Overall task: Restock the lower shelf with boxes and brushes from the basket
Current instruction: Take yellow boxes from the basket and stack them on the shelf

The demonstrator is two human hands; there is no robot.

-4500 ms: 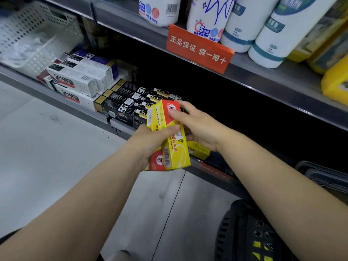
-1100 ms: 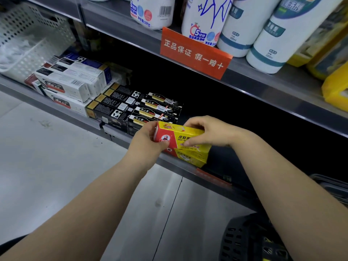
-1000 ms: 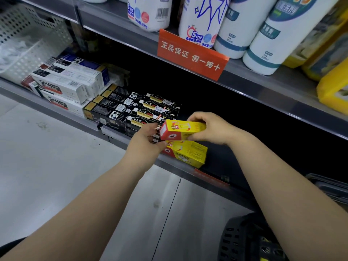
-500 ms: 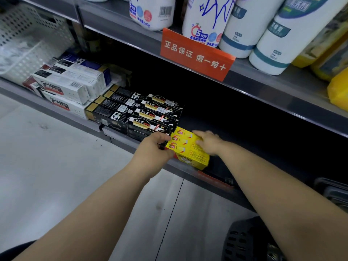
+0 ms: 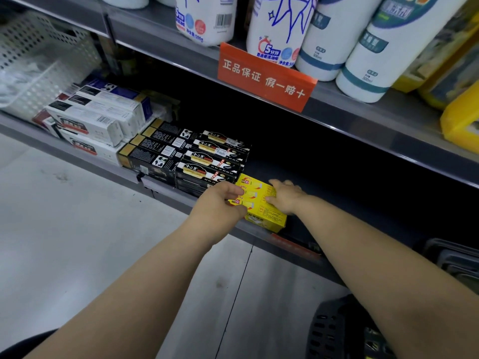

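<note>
A stack of yellow boxes (image 5: 261, 203) lies on the dark lower shelf (image 5: 344, 203), right beside a block of black boxes (image 5: 207, 161). My left hand (image 5: 220, 200) pinches the stack's left end, fingers on top and thumb on the front face. My right hand (image 5: 285, 196) rests flat on the top box with straight fingers. The black basket (image 5: 337, 330) stands on the floor at the lower right; its contents are mostly hidden.
White boxes (image 5: 96, 117) and a white perforated bin (image 5: 39, 60) fill the shelf's left part. The upper shelf carries large white bottles (image 5: 285, 22) and an orange sign (image 5: 264, 76). Dark shelf space stretches right of the yellow boxes. A dark crate (image 5: 453, 260) sits at far right.
The yellow box I held in both hands has come down onto the yellow box on the shelf. My right hand has flattened on top; the left hand stays at the left end.
</note>
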